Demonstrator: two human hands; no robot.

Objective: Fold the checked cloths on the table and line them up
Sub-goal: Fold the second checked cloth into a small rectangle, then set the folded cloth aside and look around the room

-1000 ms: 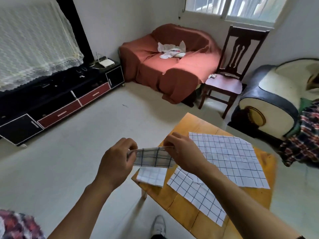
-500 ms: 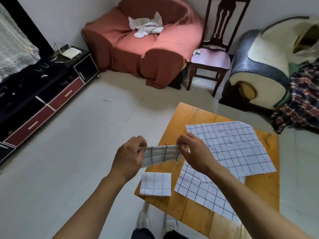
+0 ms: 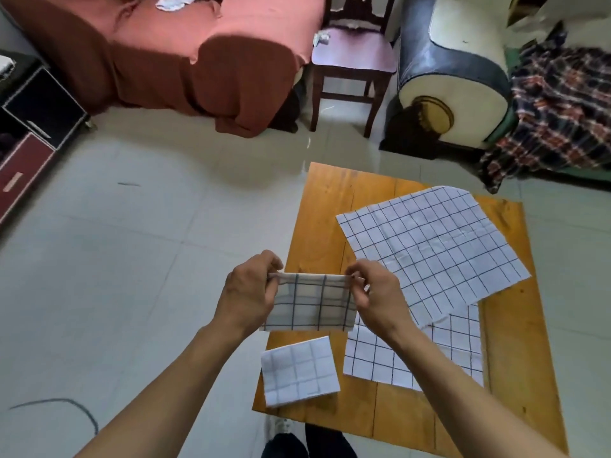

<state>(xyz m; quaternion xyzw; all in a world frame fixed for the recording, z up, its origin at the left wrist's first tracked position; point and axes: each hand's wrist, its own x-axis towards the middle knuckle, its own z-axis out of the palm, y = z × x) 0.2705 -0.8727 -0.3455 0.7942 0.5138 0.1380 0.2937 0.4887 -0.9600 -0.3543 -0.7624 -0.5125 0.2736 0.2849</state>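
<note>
I hold a folded checked cloth (image 3: 310, 304) in the air over the left edge of the wooden table (image 3: 509, 365). My left hand (image 3: 248, 292) pinches its top left corner and my right hand (image 3: 377, 292) pinches its top right corner, so it hangs down between them. A small folded checked cloth (image 3: 299, 370) lies on the table's near left corner, just below the held one. A large unfolded checked cloth (image 3: 429, 249) lies spread on the table's far right. Another unfolded checked cloth (image 3: 439, 352) lies partly under it, and my right forearm hides part of that one.
A red-covered sofa (image 3: 185, 57), a wooden chair (image 3: 350, 57) and a cream armchair (image 3: 456, 81) with a plaid blanket (image 3: 558, 110) stand beyond the table. A dark cabinet (image 3: 29, 127) is at the left. Pale tiled floor surrounds the table. My shoes (image 3: 281, 431) show at the table's near edge.
The view has tilted down and closer to the table. The held cloth now hangs lower and flatter between my hands, above the small folded one.
</note>
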